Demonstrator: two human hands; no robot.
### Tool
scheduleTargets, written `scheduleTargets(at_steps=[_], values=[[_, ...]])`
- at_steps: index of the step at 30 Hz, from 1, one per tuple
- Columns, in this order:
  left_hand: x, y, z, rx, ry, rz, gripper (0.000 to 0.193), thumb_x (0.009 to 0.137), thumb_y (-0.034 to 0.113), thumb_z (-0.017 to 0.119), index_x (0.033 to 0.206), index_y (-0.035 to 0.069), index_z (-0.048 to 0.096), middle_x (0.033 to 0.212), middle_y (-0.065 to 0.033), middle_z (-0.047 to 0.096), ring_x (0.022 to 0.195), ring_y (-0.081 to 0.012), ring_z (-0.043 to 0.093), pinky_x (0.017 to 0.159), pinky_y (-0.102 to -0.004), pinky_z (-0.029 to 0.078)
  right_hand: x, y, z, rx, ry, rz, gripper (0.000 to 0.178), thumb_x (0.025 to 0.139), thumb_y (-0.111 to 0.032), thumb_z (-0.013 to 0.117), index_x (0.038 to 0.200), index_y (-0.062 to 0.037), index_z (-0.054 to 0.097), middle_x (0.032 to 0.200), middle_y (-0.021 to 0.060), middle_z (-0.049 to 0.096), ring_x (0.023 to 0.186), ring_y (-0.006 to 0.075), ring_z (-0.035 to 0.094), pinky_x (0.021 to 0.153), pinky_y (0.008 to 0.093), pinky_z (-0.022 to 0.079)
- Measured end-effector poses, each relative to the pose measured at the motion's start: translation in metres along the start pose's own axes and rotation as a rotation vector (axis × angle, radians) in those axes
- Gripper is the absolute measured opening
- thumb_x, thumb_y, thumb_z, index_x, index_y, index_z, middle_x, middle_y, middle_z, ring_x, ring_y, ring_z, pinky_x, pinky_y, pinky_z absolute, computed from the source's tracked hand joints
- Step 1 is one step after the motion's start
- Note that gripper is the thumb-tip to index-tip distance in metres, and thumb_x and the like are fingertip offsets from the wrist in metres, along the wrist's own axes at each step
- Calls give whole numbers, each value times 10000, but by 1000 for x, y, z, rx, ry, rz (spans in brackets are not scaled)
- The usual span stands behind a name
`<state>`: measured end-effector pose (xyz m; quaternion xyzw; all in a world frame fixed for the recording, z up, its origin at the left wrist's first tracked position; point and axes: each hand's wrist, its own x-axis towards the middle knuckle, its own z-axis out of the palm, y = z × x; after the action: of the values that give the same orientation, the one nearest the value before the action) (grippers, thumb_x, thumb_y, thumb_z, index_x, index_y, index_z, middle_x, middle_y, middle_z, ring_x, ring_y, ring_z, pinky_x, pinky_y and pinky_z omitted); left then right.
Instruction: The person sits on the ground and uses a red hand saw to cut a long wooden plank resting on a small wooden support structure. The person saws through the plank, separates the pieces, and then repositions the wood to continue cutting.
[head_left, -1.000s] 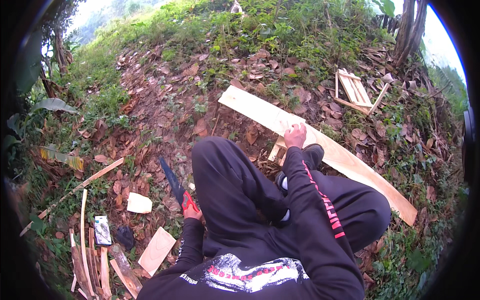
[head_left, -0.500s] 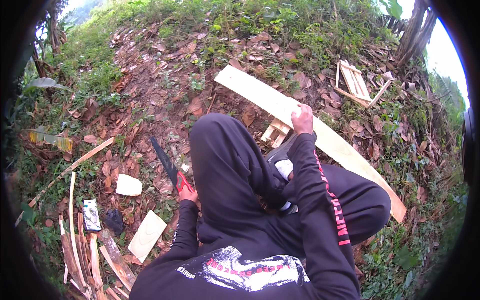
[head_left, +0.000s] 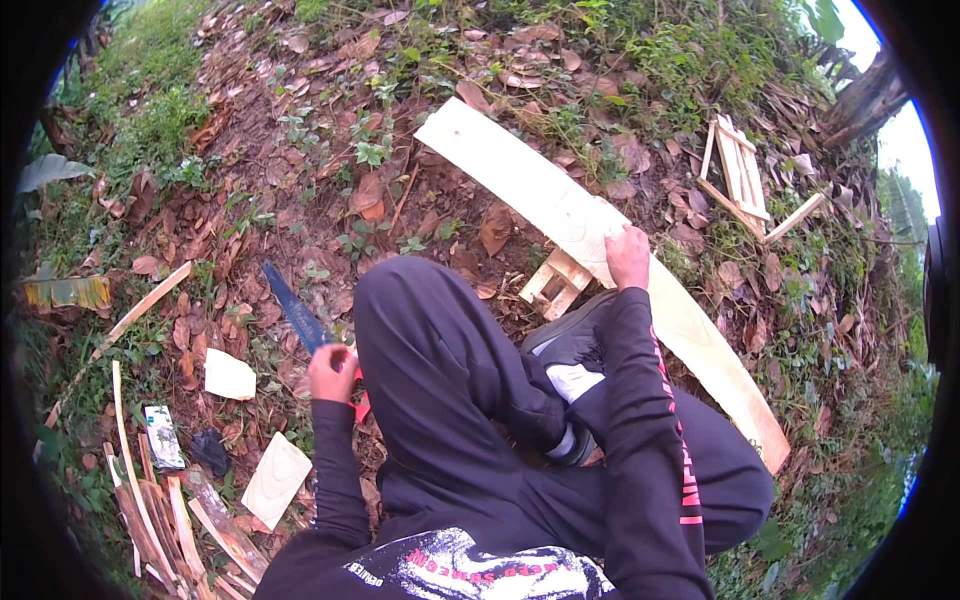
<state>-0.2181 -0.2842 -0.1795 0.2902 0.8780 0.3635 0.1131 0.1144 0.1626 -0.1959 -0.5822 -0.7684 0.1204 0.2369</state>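
My left hand (head_left: 330, 374) is closed at the handle end of a handsaw (head_left: 293, 308), left of my raised knee. Its dark blade points away to the far left, and bits of the red handle show beside and below my fingers, which partly hide the grip. My right hand (head_left: 628, 257) grips a long pale wooden plank (head_left: 520, 180) near its middle, fingers curled on the top. The plank slants from the far middle down to the right, passing over a small wooden frame (head_left: 558, 284) next to my shoe.
A slatted wooden piece (head_left: 738, 175) lies at the far right. To the left are two board offcuts (head_left: 230, 374) (head_left: 277, 480), a small white box (head_left: 163, 437), a dark bundle (head_left: 209, 452) and several wood strips (head_left: 150, 520). Dry leaves and weeds cover the slope.
My left hand has shifted from the near right side of the saw handle to its left, nearer the blade. The right hand stays on the plank; the view has tilted slightly.
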Motion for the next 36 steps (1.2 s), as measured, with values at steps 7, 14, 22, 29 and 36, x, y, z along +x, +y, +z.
scheduleTargets(at_steps=[7,14,22,29,36], values=[[211,162,28,-345,1,338,242,918,227,648,988,-5,660,926,-81,693,842,-144,677,762,-277,517,74,73,44,-189,-136,263,525,954,-461,447,1073,25,606,1116,270,601,1082,397,554,955,468,421],[402,248,199,-20,-199,816,430,980,385,507,1134,12,655,1046,-173,680,965,-271,658,888,-356,503,124,131,-3,-242,-597,-113,470,995,-371,460,824,54,566,831,286,606,820,466,577,712,502,442],[428,269,369,611,-382,769,682,981,556,324,736,44,702,734,-165,666,770,-319,662,762,-439,468,163,133,41,-179,-521,32,495,1023,-359,394,793,57,532,660,248,532,640,434,507,631,498,387],[456,249,403,490,-301,832,484,843,381,495,501,57,608,501,-136,573,502,-274,594,571,-416,452,136,137,116,-248,-287,200,713,1025,-442,303,641,94,574,677,319,562,643,483,535,635,575,351],[474,245,438,436,-416,790,365,753,295,511,486,60,592,437,-134,501,415,-265,518,503,-409,432,151,144,115,-179,-252,186,718,1021,-454,323,602,85,546,589,290,530,534,449,522,563,539,352]])
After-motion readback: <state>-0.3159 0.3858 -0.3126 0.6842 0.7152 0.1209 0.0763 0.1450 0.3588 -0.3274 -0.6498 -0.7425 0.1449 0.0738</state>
